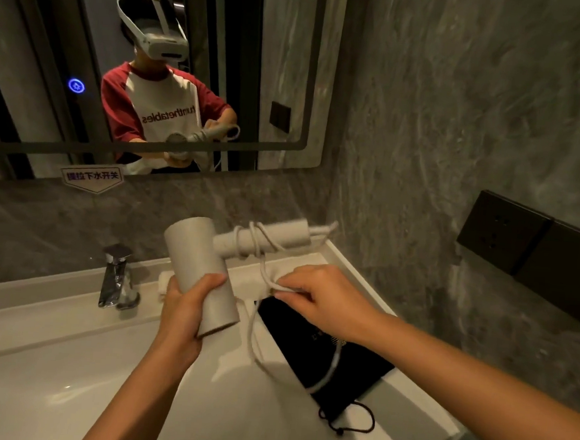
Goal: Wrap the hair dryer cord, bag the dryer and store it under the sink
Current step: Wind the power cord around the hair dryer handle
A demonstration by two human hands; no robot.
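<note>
Cord wrap: partly done. Several turns of the cord (258, 241) sit around the handle of the hair dryer (206, 272); a long slack loop hangs free below, over the basin edge.
Bagging: not yet done. The black drawstring bag (324, 349) lies flat and looks empty on the right rim of the sink (69, 311), its drawstring end toward the near right corner.
Storage under sink: not yet done; the space below is out of view.
Left hand (186, 312): closed around the dryer's barrel, holding it above the basin, handle pointing toward the right wall.
Right hand (324, 301): fingers pinched on a bend of the cord just below the handle, above the far end of the bag.
Dryer position: in the air, between the tap (118, 276) and the right wall, held clear of the sink.
Plug: cannot tell where it is; possibly inside the right hand.
Remaining, by judgement: finish winding the slack, secure the end, open the bag, slide the dryer in, draw it shut, stow it.
</note>
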